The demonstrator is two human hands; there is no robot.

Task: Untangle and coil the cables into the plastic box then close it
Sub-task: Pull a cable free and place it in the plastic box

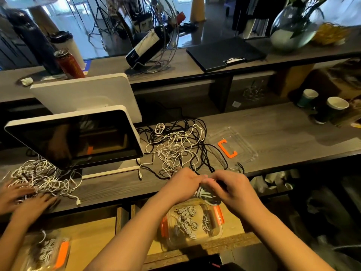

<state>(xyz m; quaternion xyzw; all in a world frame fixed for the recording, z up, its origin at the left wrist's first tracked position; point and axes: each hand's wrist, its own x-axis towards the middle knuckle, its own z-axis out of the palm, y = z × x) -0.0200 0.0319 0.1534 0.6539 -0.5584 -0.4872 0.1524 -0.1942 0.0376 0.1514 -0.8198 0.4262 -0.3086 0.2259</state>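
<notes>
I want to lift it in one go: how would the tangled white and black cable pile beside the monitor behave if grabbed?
The tangled white and black cable pile would likely sag floppily, since its thin strands lie in loose loops. Interwoven colours suggest it lifts as one clump. Trailing ends probably drag across the wooden counter.

Both hands meet at the near middle.
The left hand (182,182) and right hand (232,187) reach forward on bare forearms, knuckles up, fingers curled, fingertips touching, together pinching a small bundle of cable (208,194) between them.
</notes>
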